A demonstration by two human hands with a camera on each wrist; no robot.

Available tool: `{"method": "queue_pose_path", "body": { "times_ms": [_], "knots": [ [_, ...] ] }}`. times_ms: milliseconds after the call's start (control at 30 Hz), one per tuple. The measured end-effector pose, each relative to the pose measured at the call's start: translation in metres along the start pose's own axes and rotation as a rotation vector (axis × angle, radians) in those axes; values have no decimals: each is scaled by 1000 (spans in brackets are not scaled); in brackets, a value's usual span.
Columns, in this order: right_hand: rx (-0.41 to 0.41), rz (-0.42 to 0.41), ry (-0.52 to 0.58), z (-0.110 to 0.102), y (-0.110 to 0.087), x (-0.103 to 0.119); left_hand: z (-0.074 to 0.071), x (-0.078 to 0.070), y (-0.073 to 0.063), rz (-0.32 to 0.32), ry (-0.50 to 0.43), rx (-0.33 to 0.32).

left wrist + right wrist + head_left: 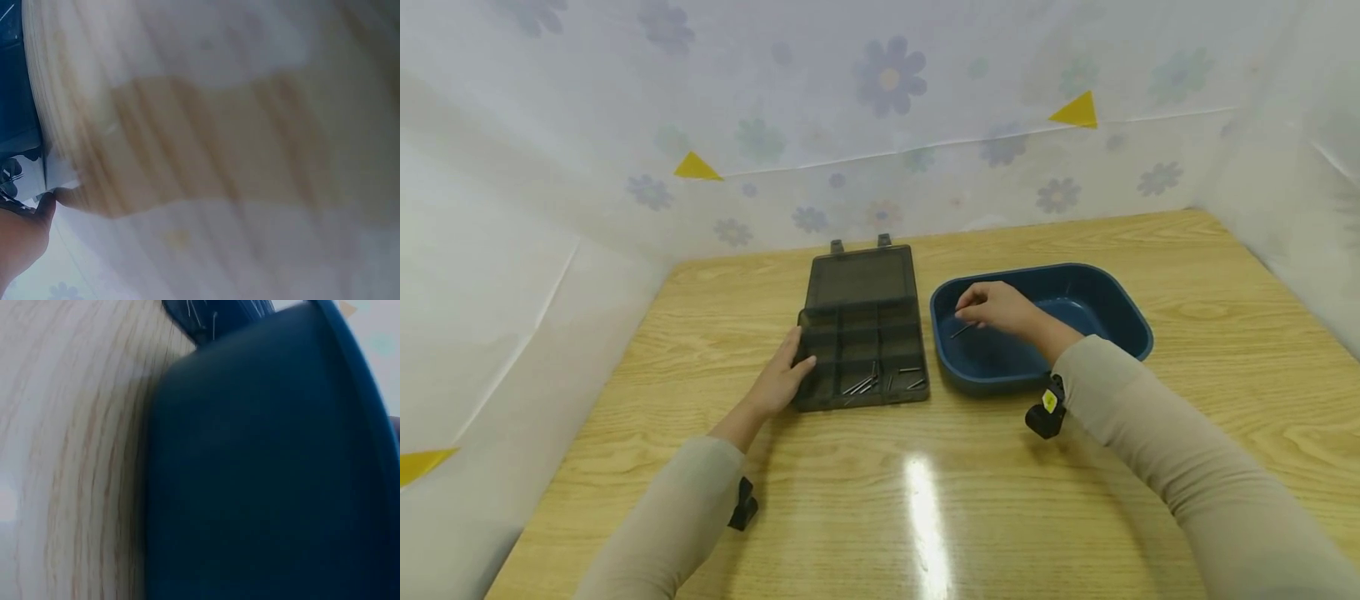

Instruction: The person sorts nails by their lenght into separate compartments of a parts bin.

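A dark see-through compartment box (pixel 857 346) lies on the table with its lid (pixel 863 275) folded back. Several thin metal pins (pixel 861 386) sit in its front middle and front right compartments. My left hand (pixel 778 379) rests along the box's left edge, fingers fairly straight at the side and thumb over the rim. To the right stands a deep blue basin (pixel 1000 382). Over its left part, my right hand (pixel 1000 310) has thumb and fingers pinched together, and a thin dark pin (pixel 961 332) sticks out below the fingertips. In the right wrist view, the basin's wall (pixel 262 462) hides most of that hand.
The wood-grain table (pixel 835 500) runs up to a flowered white curtain (pixel 820 100) at the back and sides. Yellow triangles (pixel 1077 111) are on the curtain. Small black devices (pixel 1047 408) hang under both wrists. Two lid latches (pixel 883 240) point toward the back.
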State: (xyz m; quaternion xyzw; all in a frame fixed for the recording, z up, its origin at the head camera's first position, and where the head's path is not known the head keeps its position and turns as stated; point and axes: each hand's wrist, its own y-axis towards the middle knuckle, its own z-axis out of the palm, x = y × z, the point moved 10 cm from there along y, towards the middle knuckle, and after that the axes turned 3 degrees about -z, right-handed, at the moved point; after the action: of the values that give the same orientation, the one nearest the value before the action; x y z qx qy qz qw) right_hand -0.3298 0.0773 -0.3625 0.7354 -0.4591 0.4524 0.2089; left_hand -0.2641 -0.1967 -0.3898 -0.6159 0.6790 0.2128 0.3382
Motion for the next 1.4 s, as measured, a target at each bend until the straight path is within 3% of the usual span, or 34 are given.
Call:
{"method": "queue_pose_path", "body": {
  "times_ms": [267, 500, 800, 1400],
  "knots": [
    [-12, 34, -27, -11, -1, -11, 0, -1, 0, -15, 2, 6],
    [6, 56, -116, -14, -2, -20, 0, -3, -2, -14, 10, 9],
    [92, 45, -257, -9, 2, -25, 1, 0, -1, -19, 3, 10],
    [113, -5, -248, -3, 8, -29, 0, -1, -1, -15, 10, 8]
  ]
}}
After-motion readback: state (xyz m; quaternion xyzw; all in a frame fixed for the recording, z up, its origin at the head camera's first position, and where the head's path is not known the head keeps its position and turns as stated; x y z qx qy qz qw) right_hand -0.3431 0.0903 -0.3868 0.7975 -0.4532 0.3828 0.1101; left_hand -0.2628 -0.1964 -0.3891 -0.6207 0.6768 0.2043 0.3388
